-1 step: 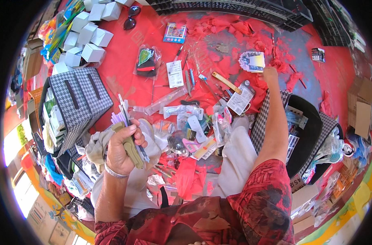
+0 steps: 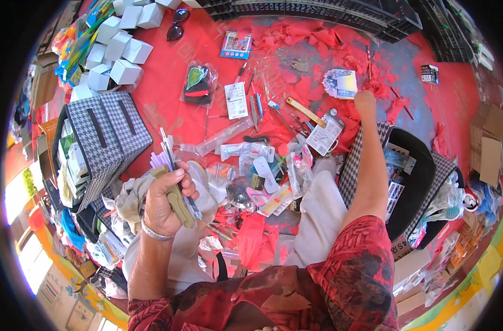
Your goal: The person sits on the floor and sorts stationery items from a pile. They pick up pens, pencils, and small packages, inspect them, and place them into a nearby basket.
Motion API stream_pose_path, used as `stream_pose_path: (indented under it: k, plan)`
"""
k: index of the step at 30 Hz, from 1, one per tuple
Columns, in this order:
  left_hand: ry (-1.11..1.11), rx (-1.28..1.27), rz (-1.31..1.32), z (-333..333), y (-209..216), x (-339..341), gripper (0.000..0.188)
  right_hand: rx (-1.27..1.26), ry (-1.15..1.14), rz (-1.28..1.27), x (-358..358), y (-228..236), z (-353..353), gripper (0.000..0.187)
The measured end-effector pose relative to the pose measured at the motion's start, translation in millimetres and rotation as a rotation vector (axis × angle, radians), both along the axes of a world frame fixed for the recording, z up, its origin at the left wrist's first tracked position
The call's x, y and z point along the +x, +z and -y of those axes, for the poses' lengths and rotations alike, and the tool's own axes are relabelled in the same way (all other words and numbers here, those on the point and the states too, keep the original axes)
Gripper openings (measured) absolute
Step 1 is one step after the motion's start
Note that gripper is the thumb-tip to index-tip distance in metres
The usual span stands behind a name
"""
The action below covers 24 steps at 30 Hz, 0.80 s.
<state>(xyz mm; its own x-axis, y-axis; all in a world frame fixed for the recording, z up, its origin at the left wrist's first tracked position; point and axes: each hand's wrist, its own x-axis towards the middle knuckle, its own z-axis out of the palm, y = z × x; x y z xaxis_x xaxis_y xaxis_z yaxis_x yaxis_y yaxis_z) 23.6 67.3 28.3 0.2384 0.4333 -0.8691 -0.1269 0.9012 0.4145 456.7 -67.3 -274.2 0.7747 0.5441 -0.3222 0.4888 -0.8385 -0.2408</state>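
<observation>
My left hand (image 2: 166, 201) is closed around a bundle of thin sticks (image 2: 166, 149), some pale and some lilac, along with a flat olive-green piece (image 2: 179, 205). It is held above my left leg, near the checked box. My right arm stretches far forward, and my right hand (image 2: 364, 101) is at the lower right corner of a small picture pack (image 2: 340, 84) in pale grey-blue and yellow. Its fingers are hidden, so whether it grips the pack is unclear. Below it lie a yellow ruler (image 2: 306, 112) and a white card (image 2: 325, 137).
Houndstooth storage boxes stand on the left (image 2: 116, 124) and right (image 2: 398, 165), both holding packaged goods. Between my legs lies a pile of small packages (image 2: 260, 174). White boxes (image 2: 119, 45) are stacked far left; black crates (image 2: 318, 15) line the back. Torn red sheeting (image 2: 163, 71) covers the floor.
The picture pack has shifted slightly; its pale flap no longer shows and its yellow part is more visible. My right hand has drawn back a little. My left hand has not moved.
</observation>
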Motion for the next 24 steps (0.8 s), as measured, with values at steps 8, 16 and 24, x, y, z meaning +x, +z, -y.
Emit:
stream_pose_path:
  k: [8,16,24]
  plan:
    - [-0.052,0.023,-0.009,-0.3,1.2,-0.6,0.018,0.212,0.142,-0.119,-125.9,24.9,-113.6,0.026]
    - [-0.031,0.037,-0.022,-9.4,0.7,-3.1,0.019,0.245,0.0,-0.159,-227.7,15.2,-177.7,0.03]
    - [-0.016,0.032,-0.023,-16.2,1.3,-4.9,0.018,0.191,-0.069,-0.191,-241.5,-10.2,-181.9,0.025]
